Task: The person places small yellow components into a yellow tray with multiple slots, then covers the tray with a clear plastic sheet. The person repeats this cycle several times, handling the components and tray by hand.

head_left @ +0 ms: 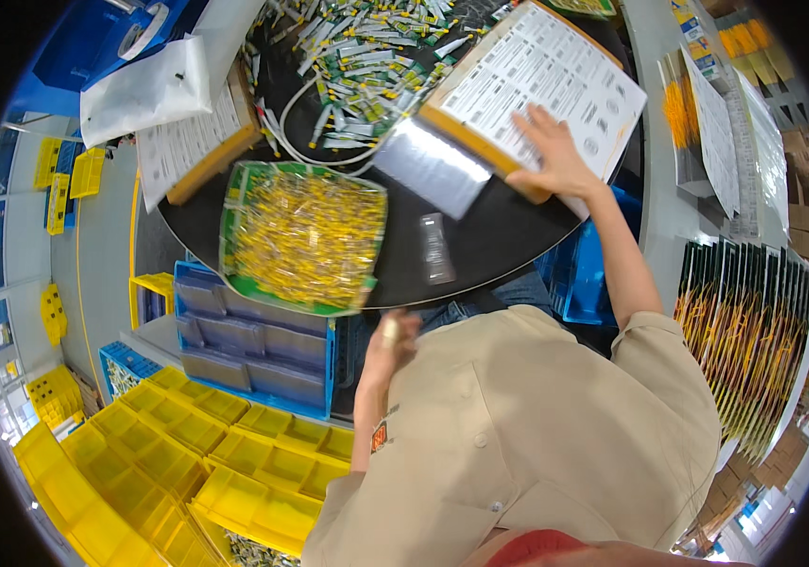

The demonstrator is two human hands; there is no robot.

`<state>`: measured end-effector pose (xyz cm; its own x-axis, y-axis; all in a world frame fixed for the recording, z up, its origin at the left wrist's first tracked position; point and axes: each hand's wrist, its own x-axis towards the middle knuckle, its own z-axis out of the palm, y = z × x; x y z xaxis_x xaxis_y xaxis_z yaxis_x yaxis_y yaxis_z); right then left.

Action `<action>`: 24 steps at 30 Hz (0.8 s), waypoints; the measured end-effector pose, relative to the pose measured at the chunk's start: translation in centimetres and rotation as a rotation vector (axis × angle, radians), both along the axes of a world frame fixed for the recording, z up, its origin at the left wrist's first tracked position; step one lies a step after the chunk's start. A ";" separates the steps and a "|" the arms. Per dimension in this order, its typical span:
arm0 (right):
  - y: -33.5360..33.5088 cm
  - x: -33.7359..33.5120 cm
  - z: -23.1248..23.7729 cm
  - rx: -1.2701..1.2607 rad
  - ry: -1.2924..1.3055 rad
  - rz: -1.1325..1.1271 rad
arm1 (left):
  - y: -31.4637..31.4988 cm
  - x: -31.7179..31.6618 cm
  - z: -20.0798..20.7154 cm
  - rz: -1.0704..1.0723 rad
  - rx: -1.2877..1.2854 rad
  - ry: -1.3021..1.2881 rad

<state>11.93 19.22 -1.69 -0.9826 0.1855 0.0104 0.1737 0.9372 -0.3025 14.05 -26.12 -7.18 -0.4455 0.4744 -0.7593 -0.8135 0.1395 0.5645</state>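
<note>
My right hand (555,156) lies with fingers spread on the right part of a stack of white printed sheets (536,80) with an orange-brown edge. My left hand (393,342) is close to my body, just below the table's front edge; its fingers look curled but are smeared by motion. Left of centre, a green-rimmed tray (305,236) is heaped with small yellow pieces under clear plastic. A small clear packet (436,248) lies on the black table. Beyond it, a flat silvery clear-wrapped packet (434,168) rests against the stack.
Many small green-and-white tubes (357,66) with yellow caps cover the far tabletop. A white cable (293,132) loops beside them. Another printed stack (192,142) stands at left under a white plastic bag (149,93). Yellow bins (168,425) and a blue crate (248,340) are at lower left; hanging packs (740,331) line the right.
</note>
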 end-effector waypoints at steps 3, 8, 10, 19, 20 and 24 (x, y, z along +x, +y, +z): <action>-6.3 -0.3 -1.5 0.041 -0.052 0.143 | 1.7 -1.6 -4.7 0.719 0.129 0.201; -17.9 -2.7 -0.1 -0.031 -0.071 0.208 | -8.8 -13.9 -7.2 0.708 -0.142 0.382; -21.9 -5.1 2.3 0.022 -0.215 0.173 | -11.9 -18.4 -8.5 0.779 -0.137 0.429; -12.0 -6.1 17.9 -0.205 -0.323 0.304 | -18.1 -28.0 -7.1 0.654 -0.268 0.253; -9.2 -1.3 20.9 -0.278 -0.036 0.255 | -17.4 -27.6 -5.9 0.632 -0.203 0.394; -2.3 18.1 32.8 0.004 0.453 -0.670 | -11.1 -25.6 0.3 0.207 -0.985 1.952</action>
